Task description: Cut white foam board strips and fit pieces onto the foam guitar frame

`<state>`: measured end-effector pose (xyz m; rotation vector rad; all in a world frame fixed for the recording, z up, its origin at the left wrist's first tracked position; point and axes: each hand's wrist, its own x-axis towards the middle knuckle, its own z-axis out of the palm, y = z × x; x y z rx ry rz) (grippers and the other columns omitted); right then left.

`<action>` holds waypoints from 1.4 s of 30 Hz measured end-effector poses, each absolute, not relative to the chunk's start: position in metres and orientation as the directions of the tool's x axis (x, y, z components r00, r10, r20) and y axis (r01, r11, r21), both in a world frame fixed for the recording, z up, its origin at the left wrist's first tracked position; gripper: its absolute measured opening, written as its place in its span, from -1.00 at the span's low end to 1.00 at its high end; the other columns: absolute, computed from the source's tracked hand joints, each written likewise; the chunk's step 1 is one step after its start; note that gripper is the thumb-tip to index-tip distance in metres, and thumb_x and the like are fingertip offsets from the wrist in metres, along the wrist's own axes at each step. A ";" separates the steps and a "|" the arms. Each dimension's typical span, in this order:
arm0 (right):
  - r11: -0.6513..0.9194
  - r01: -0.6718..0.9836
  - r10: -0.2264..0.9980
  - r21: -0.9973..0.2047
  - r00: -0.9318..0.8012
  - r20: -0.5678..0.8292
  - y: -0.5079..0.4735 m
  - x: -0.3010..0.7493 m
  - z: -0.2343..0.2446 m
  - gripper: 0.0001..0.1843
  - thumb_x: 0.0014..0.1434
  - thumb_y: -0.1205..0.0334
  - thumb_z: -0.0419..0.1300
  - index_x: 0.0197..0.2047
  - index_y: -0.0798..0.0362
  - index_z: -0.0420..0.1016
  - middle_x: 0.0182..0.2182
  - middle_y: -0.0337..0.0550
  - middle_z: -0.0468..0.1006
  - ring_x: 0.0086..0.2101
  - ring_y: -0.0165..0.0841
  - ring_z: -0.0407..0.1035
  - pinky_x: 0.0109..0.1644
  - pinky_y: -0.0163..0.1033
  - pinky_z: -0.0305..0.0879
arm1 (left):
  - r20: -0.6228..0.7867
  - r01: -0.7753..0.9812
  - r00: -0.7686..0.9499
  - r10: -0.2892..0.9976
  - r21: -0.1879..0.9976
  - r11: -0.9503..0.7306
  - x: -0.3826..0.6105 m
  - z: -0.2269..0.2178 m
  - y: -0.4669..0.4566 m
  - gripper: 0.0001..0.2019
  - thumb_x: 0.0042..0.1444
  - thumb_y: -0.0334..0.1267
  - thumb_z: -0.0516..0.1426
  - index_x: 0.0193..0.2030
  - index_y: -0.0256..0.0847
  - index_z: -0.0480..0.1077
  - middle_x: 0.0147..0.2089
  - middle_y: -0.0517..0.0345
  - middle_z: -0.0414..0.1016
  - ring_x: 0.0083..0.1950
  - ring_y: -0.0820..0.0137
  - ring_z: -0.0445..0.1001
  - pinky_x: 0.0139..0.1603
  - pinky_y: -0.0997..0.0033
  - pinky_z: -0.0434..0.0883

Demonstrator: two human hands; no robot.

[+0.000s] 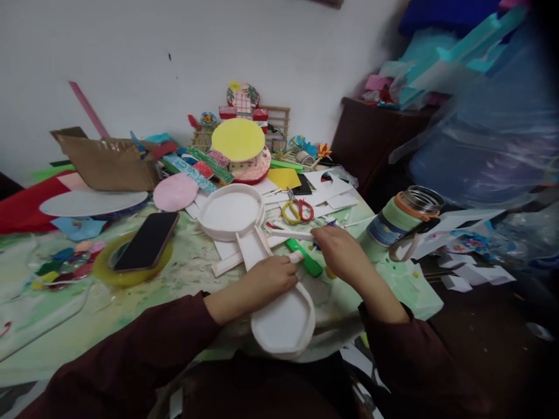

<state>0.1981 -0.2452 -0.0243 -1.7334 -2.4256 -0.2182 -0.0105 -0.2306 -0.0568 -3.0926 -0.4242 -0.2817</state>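
Note:
My left hand (271, 278) is closed on a small white strip that pokes out past its fingers toward the right. It rests over a white foam piece (279, 320), two round trays joined by a flat bar. My right hand (338, 251) is closed just to the right, pinching something I cannot make out. A green tool (305, 260) lies between the two hands. The far round tray (230, 210) lies beyond my left hand.
Red and yellow scissors (297, 209) lie past my right hand. A black phone (146, 240) sits on a yellow tape roll (107, 270) at the left. A green bottle (399, 224) lies on its side at the right. Coloured foam scraps, cardboard and a yellow disc (238, 138) crowd the back.

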 end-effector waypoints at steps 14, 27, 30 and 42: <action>0.531 0.842 0.841 0.096 -0.537 0.060 -0.256 0.155 -0.049 -0.78 0.28 0.28 0.02 -0.35 0.09 0.44 -0.43 -0.06 0.53 -0.36 -0.29 0.39 -0.30 -0.21 0.01 | 0.136 0.591 0.745 0.653 0.320 -0.741 -0.110 -0.078 -0.257 -0.70 0.31 -0.26 -0.07 0.09 -0.15 0.36 0.06 0.05 0.50 0.00 0.33 0.47 -0.03 0.37 0.39; 0.490 0.869 0.870 0.069 -0.493 0.032 -0.259 0.142 -0.066 -0.78 0.27 0.29 0.02 -0.35 0.07 0.44 -0.43 -0.09 0.51 -0.36 -0.29 0.36 -0.33 -0.20 -0.01 | 0.233 0.591 0.683 0.692 0.382 -0.711 -0.114 -0.075 -0.251 -0.67 0.20 -0.31 0.05 0.10 -0.25 0.31 0.08 -0.08 0.41 0.10 0.26 0.36 0.10 0.20 0.37; 0.514 0.856 0.855 0.057 -0.516 0.047 -0.257 0.143 -0.070 -0.81 0.27 0.30 0.04 -0.34 0.06 0.43 -0.42 -0.11 0.50 -0.35 -0.30 0.34 -0.31 -0.20 -0.01 | 0.207 0.564 0.712 0.671 0.400 -0.722 -0.111 -0.071 -0.252 -0.60 0.14 -0.33 0.07 0.14 -0.28 0.29 0.09 -0.09 0.40 0.12 0.25 0.34 0.13 0.20 0.34; 0.597 0.801 0.801 0.039 -0.598 0.012 -0.253 0.148 -0.082 -0.92 0.24 0.37 0.09 -0.27 0.06 0.40 -0.39 -0.18 0.44 -0.33 -0.35 0.27 -0.25 -0.22 -0.01 | 0.021 0.670 0.724 0.690 0.220 -0.709 -0.075 -0.070 -0.236 -0.80 0.23 -0.36 0.00 -0.32 -0.27 0.43 -0.31 0.04 0.45 -0.21 0.28 0.41 -0.18 0.30 0.36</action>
